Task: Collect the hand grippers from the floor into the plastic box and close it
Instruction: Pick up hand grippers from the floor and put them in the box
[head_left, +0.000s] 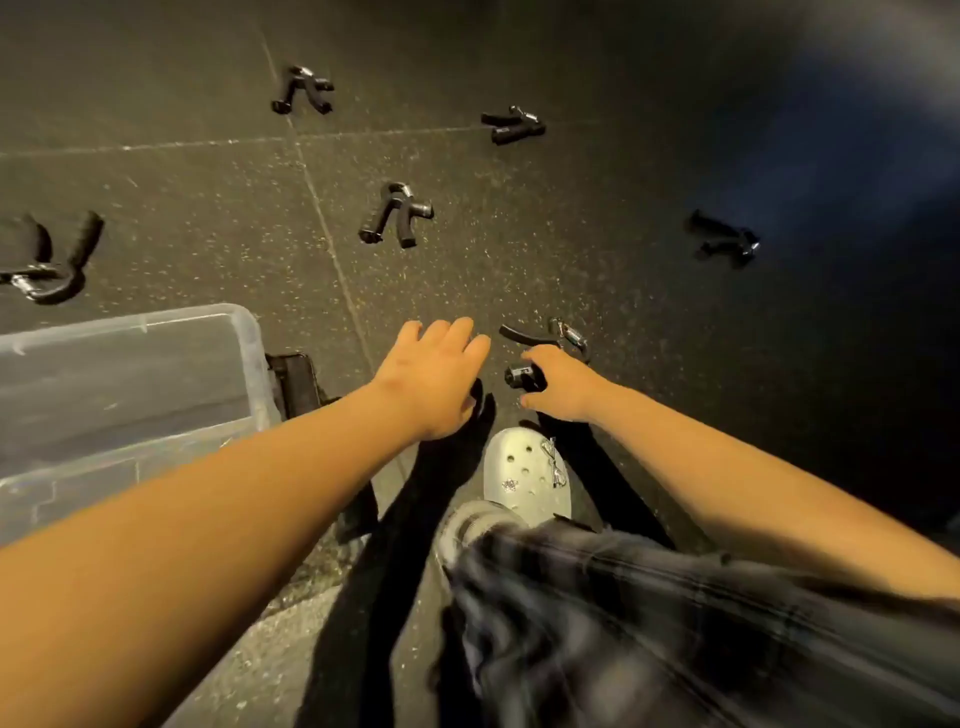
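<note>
One hand gripper (522, 375) was held in the right hand (563, 387), fingers curled round a handle, low over the floor (208, 197) just ahead of a white clog (527, 478); floor contact could not be determined. The left hand (436, 374) hovered beside it, fingers straight, holding nothing. The clear plastic box (248, 332) stood uncovered to the left. Scattered beyond lay the middle gripper (396, 214), far-left gripper (302, 91), far-centre gripper (514, 124), right-side gripper (724, 241) and left-edge gripper (47, 260).
</note>
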